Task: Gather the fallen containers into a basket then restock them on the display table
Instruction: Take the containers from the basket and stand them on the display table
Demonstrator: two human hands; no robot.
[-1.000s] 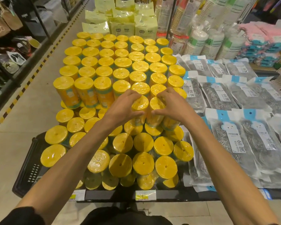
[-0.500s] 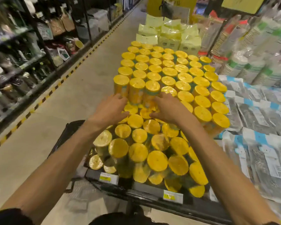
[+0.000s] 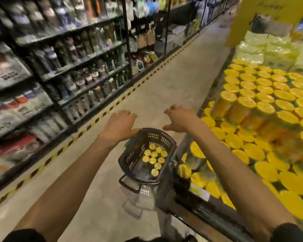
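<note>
A dark perforated basket (image 3: 136, 152) stands on the floor beside the display table (image 3: 199, 206). Several yellow-lidded containers (image 3: 154, 158) stand upright inside it. Both my hands hover above the basket, palms down, empty. My left hand (image 3: 119, 124) is over the basket's far left rim, fingers spread. My right hand (image 3: 179, 118) is above its far right corner, fingers loosely extended. On the table to the right, many yellow-lidded containers (image 3: 262, 105) stand in stacked rows. The frame is blurred by motion.
A tall shelf unit (image 3: 59, 75) full of bottles and packs lines the left of the aisle. A yellow-black floor stripe (image 3: 98, 117) runs along it. Pale yellow packs (image 3: 262, 49) lie at the table's far end. The beige floor (image 3: 164, 88) stretches ahead.
Both hands have left the containers on the table and moved left over the basket, empty. My view has swung left from the table toward the aisle and the basket.
</note>
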